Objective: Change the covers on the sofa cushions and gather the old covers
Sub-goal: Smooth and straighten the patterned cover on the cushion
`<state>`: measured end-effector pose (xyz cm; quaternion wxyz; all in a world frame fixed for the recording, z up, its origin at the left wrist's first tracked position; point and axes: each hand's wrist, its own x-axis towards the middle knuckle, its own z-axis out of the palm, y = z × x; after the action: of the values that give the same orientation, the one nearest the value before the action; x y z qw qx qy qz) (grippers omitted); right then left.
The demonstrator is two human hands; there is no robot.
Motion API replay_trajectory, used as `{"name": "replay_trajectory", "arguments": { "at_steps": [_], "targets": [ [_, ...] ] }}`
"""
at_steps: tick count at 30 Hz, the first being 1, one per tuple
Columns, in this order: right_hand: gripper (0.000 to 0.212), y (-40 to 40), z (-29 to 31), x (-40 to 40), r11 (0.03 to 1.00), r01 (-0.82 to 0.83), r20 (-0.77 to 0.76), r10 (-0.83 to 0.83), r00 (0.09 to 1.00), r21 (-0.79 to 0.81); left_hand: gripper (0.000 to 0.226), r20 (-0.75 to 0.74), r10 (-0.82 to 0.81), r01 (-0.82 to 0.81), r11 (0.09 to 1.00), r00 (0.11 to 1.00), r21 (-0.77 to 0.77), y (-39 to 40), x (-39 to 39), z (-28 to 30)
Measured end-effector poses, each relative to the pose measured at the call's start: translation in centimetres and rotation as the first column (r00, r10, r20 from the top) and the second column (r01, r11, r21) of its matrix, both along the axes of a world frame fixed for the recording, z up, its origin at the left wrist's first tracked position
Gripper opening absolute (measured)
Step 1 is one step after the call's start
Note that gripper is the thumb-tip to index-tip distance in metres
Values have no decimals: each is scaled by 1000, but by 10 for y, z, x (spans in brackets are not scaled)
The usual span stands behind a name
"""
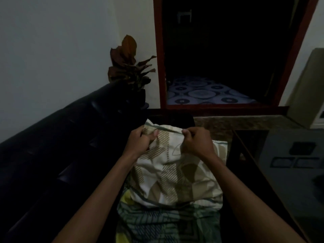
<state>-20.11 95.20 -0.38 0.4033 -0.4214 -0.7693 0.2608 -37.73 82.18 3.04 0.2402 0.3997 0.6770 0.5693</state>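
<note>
Right, I have both hands at the far edge of the cream and tan patterned cushion (177, 172): my left hand (140, 143) grips a bunch of its cover near the far left corner, and my right hand (196, 142) pinches the cover's edge a little to the right. The cushion lies on the black sofa (57, 137), its near end resting on a green patterned cover (157, 223).

Home living room, dark sofa (57, 137), houseplant (130, 67)
</note>
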Motion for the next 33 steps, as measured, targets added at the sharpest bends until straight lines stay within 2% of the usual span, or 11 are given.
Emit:
{"name": "replay_trajectory", "arguments": {
  "at_steps": [3, 7, 11, 13, 15, 18, 20, 23, 26, 29, 33],
  "targets": [
    [14, 4, -18, -13, 1000, 11, -61, -10, 998, 16, 7, 11, 25, -25, 1000, 1000, -6, 19, -15, -12],
    [18, -1, -70, -14, 982, 113, -66, -104, 992, 151, 18, 10, 93, -92, 993, 996, -77, 40, -48, -33],
    [32, -20, -126, -23, 993, -114, 64, 114, 991, -10, 24, -87, 105, -119, 977, 991, -175, 66, -81, -70],
    [40, -29, -152, -29, 980, -192, 222, 200, 954, -55, 26, -94, 109, -127, 967, 990, -223, 80, -94, -93],
    [37, -35, -174, -35, 974, -223, 359, 221, 907, -34, 30, -65, 136, -149, 947, 989, -286, 93, -109, -118],
    [23, -35, -189, -44, 972, -233, 355, 225, 907, -21, 63, -120, 116, -159, 869, 986, -468, 99, -125, -151],
    [24, -34, -192, -47, 966, -258, 319, 249, 915, -15, 79, -186, 86, -170, 850, 979, -498, 88, -128, -174],
    [43, -47, -194, -41, 956, -290, 313, 285, 906, -33, 88, -173, 19, -104, 862, 985, -497, 47, -107, -202],
    [60, -76, -199, -22, 945, -325, 415, 313, 855, -42, 82, -230, -36, -90, 854, 972, -513, -9, -66, -234],
    [64, -93, -203, -4, 928, -369, 492, 348, 798, -58, 74, -340, -19, -153, 868, 940, -472, -63, -27, -257],
    [66, -87, -194, 19, 968, -240, 507, 244, 827, -74, 77, -296, 21, -174, 849, 955, -500, -98, -8, -259]
  ]
}}
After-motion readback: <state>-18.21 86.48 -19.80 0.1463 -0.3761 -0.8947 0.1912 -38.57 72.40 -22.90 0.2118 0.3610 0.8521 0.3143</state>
